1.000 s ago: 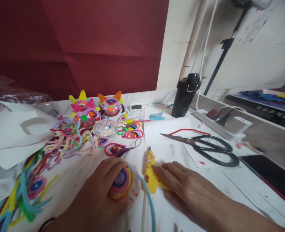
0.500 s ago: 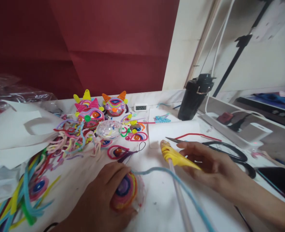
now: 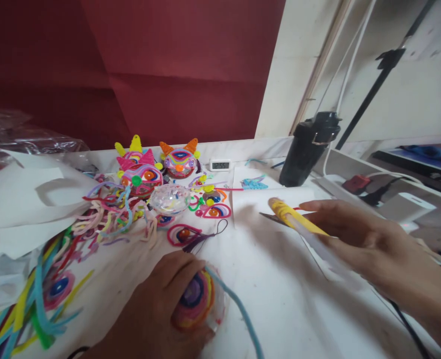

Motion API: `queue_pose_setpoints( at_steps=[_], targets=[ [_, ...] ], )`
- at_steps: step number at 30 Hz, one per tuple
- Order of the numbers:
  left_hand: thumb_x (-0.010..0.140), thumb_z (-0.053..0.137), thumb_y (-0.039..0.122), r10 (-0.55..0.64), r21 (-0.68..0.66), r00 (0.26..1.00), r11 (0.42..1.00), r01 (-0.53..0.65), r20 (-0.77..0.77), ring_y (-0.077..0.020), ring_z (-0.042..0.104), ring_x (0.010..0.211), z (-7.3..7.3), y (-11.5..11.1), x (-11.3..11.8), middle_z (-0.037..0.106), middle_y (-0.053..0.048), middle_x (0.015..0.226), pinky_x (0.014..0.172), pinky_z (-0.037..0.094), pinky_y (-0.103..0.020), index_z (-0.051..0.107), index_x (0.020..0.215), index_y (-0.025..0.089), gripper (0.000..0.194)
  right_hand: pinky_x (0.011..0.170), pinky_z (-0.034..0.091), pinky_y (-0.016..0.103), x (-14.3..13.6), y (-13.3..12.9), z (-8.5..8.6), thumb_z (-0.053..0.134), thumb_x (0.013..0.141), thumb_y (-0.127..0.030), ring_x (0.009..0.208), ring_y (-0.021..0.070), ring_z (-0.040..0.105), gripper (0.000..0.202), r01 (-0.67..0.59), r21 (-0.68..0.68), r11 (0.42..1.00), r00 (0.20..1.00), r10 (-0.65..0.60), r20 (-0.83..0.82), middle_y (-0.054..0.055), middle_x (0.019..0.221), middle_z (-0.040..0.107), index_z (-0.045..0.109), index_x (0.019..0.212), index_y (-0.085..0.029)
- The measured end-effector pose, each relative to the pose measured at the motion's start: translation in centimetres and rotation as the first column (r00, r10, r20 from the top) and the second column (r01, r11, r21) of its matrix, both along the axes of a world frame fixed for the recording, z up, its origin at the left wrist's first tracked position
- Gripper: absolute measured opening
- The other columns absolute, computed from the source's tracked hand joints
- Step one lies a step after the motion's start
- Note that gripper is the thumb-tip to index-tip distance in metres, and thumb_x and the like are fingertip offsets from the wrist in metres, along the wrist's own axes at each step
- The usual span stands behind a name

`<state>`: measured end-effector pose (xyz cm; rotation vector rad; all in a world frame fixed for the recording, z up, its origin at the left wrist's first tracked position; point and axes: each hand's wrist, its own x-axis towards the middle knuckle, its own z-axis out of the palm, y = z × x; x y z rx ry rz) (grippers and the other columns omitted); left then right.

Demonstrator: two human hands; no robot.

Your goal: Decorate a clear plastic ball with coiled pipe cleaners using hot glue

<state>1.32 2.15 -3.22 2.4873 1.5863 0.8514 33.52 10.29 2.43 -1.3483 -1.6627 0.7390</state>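
Two hands in play for me right now: my left hand [image 3: 156, 309] is cupped over a round coiled pipe-cleaner disc, purple at the centre with pink and orange rings [image 3: 195, 304], fingers clamped around its rim and pinning it to the white counter [image 3: 280, 299]. One light-blue fuzzy pipe cleaner [image 3: 239, 311] trails from the disc toward the near edge. My right hand [image 3: 362, 239] is lifted above the counter, fingers closed around a yellow glue gun [image 3: 293, 219], nozzle pointing away to the left, one pale glue stick poking out behind.

I'd judge the disc light, soft and springy; squeeze hard and the coils could shift, so the rim is the place to hold. The gun looks rigid and light, best gripped at its body, well back from the tip.

Counting further off: three finished colourful spiky-eared faces [image 3: 179, 162], one clear faceted dome [image 3: 170, 198], one black lidded tumbler [image 3: 307, 148], one small white digital clock [image 3: 220, 164], and a loose heap of pipe cleaners [image 3: 104, 214].
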Motion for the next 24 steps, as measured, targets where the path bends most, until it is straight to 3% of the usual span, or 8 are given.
queue_pose_setpoints(
  at_steps=[2,4,7,11,15,18,21,24],
  targets=[
    [0.061,0.076,0.018,0.012,0.005,1.0,1.0,-0.012,-0.014,-0.0306,0.068,0.11,-0.1,0.0,-0.1,0.065,-0.007,0.125,0.096,0.061,-0.043,0.049,0.132,0.032,0.077,0.055,0.054,0.027,-1.1,-0.3,0.8,0.072,0.085,-0.045,0.068,0.0199,0.07,0.031,-0.134,-0.262,0.956,0.98,0.089,-0.178,0.009,0.095,0.078,0.072,0.108,-0.024],
    [0.061,0.076,0.017,0.016,0.023,0.999,1.0,-0.015,-0.044,-0.0297,0.069,0.11,0.0,0.0,-0.2,0.065,-0.007,0.125,0.096,0.062,-0.041,0.048,0.132,0.031,0.078,0.054,0.051,0.024,-2.2,-0.6,1.3,0.078,0.08,-0.04,0.061,0.0161,0.065,0.029,-0.288,-0.362,0.887,0.899,0.12,-0.422,0.004,0.081,0.075,0.074,0.103,-0.024],
    [0.059,0.077,0.016,0.014,0.014,0.997,1.0,-0.013,-0.081,-0.0277,0.069,0.111,0.1,0.0,-0.2,0.064,-0.006,0.126,0.097,0.061,-0.037,0.048,0.133,0.03,0.08,0.05,0.046,0.02,-3.9,-1.1,1.3,0.086,0.068,-0.039,0.052,0.0121,0.057,0.039,-0.482,-0.408,0.775,0.769,0.151,-0.621,0.001,0.069,0.069,0.075,0.102,-0.024],
    [0.062,0.077,0.02,0.022,0.016,0.996,1.0,-0.021,-0.085,-0.0275,0.069,0.112,0.0,0.0,-0.2,0.063,-0.007,0.128,0.097,0.061,-0.036,0.047,0.134,0.03,0.078,0.048,0.042,0.015,-5.1,-1.2,0.8,0.086,0.068,-0.041,0.05,0.008,0.055,0.034,-0.581,-0.45,0.678,0.697,0.129,-0.705,0.003,0.071,0.072,0.077,0.092,-0.019],
    [0.064,0.078,0.025,0.045,-0.007,0.993,0.999,-0.046,-0.111,-0.0312,0.066,0.117,-0.5,-0.2,-0.3,0.061,-0.01,0.132,0.099,0.059,-0.041,0.044,0.137,0.03,0.081,0.044,0.042,0.014,-5.2,-0.7,0.1,0.091,0.066,-0.038,0.048,0.0072,0.058,0.033,-0.629,-0.437,0.643,0.625,0.084,-0.776,0.006,0.081,0.078,0.076,0.086,-0.018],
    [0.063,0.08,0.027,0.075,-0.03,0.993,0.996,-0.078,-0.091,-0.0339,0.066,0.117,-0.7,-0.4,-0.3,0.062,-0.01,0.132,0.098,0.06,-0.043,0.043,0.137,0.031,0.083,0.046,0.044,0.014,-5.1,-0.5,-0.3,0.09,0.068,-0.037,0.05,0.0085,0.058,0.029,-0.632,-0.432,0.643,0.612,0.073,-0.787,0.002,0.063,0.072,0.076,0.085,-0.018],
    [0.061,0.081,0.027,0.123,-0.075,0.991,0.989,-0.126,-0.045,-0.0348,0.068,0.114,-0.5,-0.6,0.0,0.065,-0.008,0.129,0.096,0.061,-0.044,0.045,0.133,0.032,0.081,0.051,0.049,0.016,-4.9,-0.5,-0.6,0.09,0.066,-0.041,0.053,0.0103,0.06,0.031,-0.618,-0.444,0.648,0.643,0.093,-0.76,0.002,0.065,0.073,0.078,0.084,-0.019],
    [0.059,0.083,0.027,0.175,-0.138,0.985,0.975,-0.173,0.002,-0.0329,0.071,0.108,-0.1,-0.7,0.4,0.068,-0.005,0.124,0.093,0.062,-0.043,0.046,0.13,0.034,0.08,0.043,0.045,0.017,-4.6,-0.3,-1.1,0.087,0.064,-0.05,0.051,0.0105,0.057,0.037,-0.597,-0.467,0.653,0.695,0.13,-0.707,0.005,0.079,0.079,0.081,0.087,-0.022]
  ],
)
